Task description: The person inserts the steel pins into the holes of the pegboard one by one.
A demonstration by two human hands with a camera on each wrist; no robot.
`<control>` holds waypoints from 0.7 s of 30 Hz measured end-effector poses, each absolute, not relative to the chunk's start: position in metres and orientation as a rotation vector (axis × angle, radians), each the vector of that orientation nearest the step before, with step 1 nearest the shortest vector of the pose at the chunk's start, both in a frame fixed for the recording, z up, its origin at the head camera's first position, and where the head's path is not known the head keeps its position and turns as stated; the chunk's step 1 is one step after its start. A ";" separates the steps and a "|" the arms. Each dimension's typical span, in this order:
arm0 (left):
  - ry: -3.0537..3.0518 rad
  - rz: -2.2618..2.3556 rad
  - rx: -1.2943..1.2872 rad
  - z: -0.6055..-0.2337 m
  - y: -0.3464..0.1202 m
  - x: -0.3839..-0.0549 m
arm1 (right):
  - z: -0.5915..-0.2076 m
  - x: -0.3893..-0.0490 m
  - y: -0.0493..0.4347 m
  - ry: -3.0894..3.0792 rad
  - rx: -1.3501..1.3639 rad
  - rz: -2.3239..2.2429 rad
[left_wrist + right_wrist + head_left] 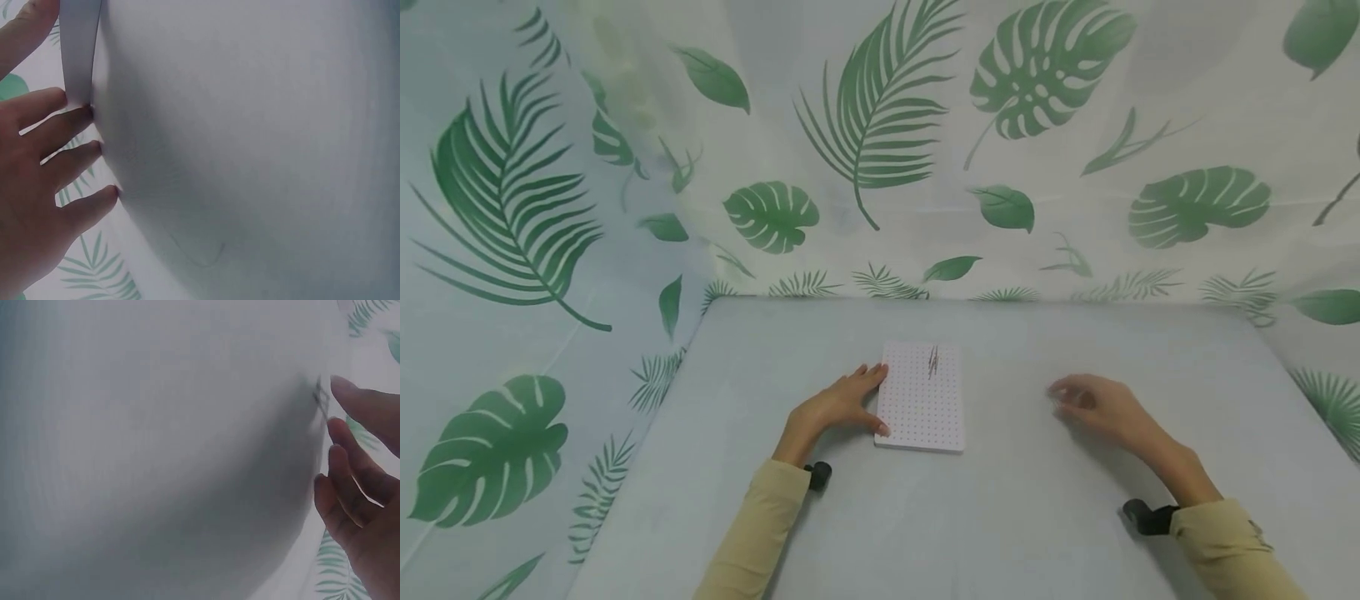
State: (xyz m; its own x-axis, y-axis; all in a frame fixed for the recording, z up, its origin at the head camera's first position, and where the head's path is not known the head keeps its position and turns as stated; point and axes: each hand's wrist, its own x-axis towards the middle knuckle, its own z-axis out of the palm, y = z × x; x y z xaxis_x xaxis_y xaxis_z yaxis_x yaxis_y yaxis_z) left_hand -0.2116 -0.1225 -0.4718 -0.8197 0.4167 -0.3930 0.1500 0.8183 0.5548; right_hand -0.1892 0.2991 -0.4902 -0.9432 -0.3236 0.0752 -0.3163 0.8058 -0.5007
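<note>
A white dotted notepad (920, 404) lies on the table, with a few dark reddish pen strokes (933, 362) near its top. My left hand (842, 400) rests at the pad's left edge, fingers spread and thumb on its lower left corner. In the left wrist view, the pad's side (80, 50) shows beside the left hand (44, 156). To the right of the pad, my right hand (1101, 408) is low over the table, fingers loosely bent. A small, thin dark thing (320, 397) shows at its thumb and index fingertips; its kind is unclear.
The pale grey table (865, 533) reaches back to a white curtain (1075, 183) printed with green leaves. The same cloth hangs along the left and right sides. A black wrist camera (1150, 518) is strapped at the right sleeve, another camera (822, 476) at the left.
</note>
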 end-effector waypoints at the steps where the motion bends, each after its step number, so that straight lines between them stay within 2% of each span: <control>1: 2.493 0.694 0.415 -0.472 -0.123 -0.211 | -0.490 -0.189 0.302 2.963 -0.521 -0.811; 21: 2.529 0.629 0.439 -0.467 -0.121 -0.211 | -0.490 -0.200 0.313 2.845 -0.621 -0.798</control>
